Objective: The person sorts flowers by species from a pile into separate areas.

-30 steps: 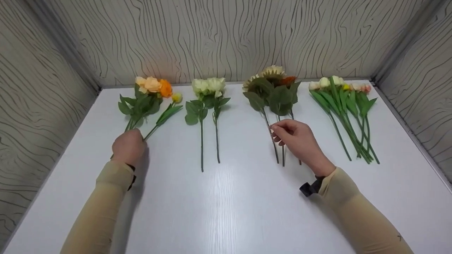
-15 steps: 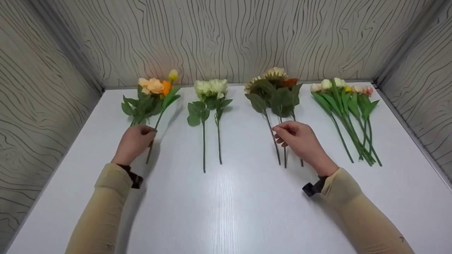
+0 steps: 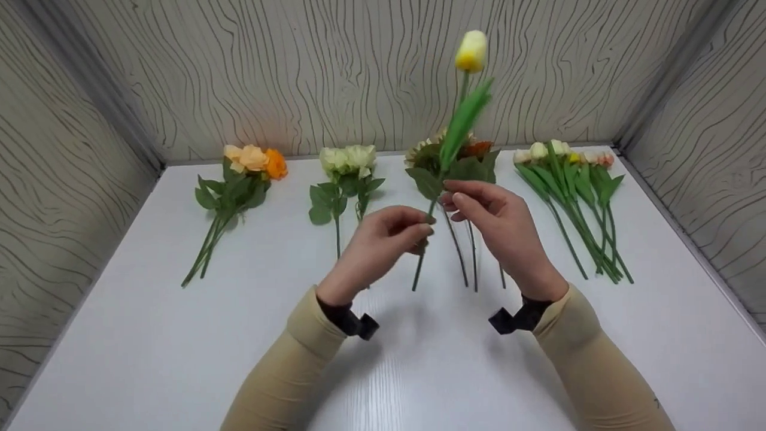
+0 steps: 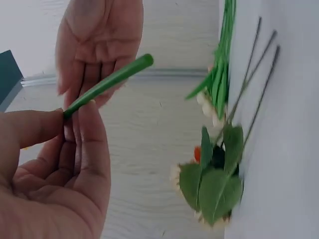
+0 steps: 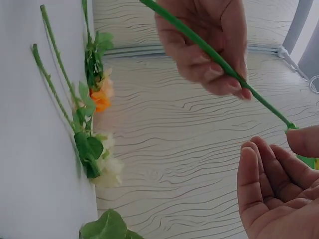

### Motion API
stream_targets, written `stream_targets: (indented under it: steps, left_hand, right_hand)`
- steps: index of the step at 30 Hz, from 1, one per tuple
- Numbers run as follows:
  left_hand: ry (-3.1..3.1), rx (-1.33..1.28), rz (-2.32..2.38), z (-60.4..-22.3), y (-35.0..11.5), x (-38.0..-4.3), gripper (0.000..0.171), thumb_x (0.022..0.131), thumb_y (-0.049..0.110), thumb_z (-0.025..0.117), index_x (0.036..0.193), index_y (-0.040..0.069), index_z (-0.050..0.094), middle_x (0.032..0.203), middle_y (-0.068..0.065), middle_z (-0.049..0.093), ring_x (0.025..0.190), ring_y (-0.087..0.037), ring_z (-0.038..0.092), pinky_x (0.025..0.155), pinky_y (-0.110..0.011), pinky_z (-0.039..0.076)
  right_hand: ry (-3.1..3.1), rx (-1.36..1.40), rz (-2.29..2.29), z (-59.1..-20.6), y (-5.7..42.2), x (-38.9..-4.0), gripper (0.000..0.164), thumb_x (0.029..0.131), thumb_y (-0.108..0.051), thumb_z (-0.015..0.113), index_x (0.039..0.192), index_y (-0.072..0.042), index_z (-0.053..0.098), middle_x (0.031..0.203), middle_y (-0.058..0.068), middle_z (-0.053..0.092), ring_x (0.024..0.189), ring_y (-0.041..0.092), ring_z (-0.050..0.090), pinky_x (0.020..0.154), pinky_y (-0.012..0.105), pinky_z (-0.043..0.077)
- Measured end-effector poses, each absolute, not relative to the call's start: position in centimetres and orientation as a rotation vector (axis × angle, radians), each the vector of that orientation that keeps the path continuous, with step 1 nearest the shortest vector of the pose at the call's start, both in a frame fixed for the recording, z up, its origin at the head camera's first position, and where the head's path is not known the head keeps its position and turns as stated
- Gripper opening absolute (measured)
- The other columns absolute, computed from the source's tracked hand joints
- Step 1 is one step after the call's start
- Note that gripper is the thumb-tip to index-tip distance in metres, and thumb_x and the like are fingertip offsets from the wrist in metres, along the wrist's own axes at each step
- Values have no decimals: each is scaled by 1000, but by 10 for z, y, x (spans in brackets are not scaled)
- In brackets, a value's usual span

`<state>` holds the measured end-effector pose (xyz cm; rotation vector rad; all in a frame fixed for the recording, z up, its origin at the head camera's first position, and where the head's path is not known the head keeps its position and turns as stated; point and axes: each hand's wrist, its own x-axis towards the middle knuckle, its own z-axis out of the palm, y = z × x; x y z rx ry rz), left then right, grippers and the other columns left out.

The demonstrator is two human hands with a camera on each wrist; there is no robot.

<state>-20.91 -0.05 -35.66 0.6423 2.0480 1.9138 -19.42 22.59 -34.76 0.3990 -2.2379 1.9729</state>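
Observation:
A single yellow-and-white tulip (image 3: 471,52) with a green leaf stands raised above the table, tilted slightly right. My left hand (image 3: 380,248) pinches its stem between thumb and fingertips, and the cut end of the stem (image 4: 117,77) points out past the fingers in the left wrist view. Close to the stem, just under the leaf, is my right hand (image 3: 505,224). Its thumb lies by the stem in the right wrist view, while the fingers (image 5: 254,174) are spread apart from the thumb. Part of the tulip is hidden behind that thumb.
On the white table (image 3: 149,341) lie orange and peach roses (image 3: 251,158) at left, then pale green-white flowers (image 3: 348,159). Dark-leaved sunflower-like stems (image 3: 428,182) lie behind my hands. Several tulips (image 3: 577,173) lie at right. A patterned wall (image 3: 239,72) stands at the back.
My left hand has picked the yellow tulip out from beside the orange roses, lifted it and carried it right to my right hand. The right hand has shifted slightly upward.

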Motion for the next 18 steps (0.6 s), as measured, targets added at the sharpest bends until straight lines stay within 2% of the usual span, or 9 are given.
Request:
stream_targets:
  steps: [3,8,18]
  left_hand:
    - [1973,670,1907,-360,18,-202,15,101,16,68,112,7,72,100,-8,71,89,-24,70,83,-37,60]
    - [1954,658,1898,-365,20,-197,13,100,16,69,110,9,73,101,-8,72,90,-25,70,83,-37,60]
    - [2036,679,1823,-370,19,-196,11,97,18,74,106,13,75,95,-5,73,85,-21,72,80,-36,60]
  right_hand:
    - [-2186,382,2022,-343,226,-188,32,102,-26,67,126,-4,69,118,15,70,108,35,62,89,37,54]
    - [-2172,363,2032,-343,222,-185,24,101,-21,68,115,-2,71,117,15,69,104,32,63,86,36,54]
    - [-2206,317,1946,-348,217,-185,25,98,-22,73,113,-2,72,113,12,72,97,30,65,83,36,56]
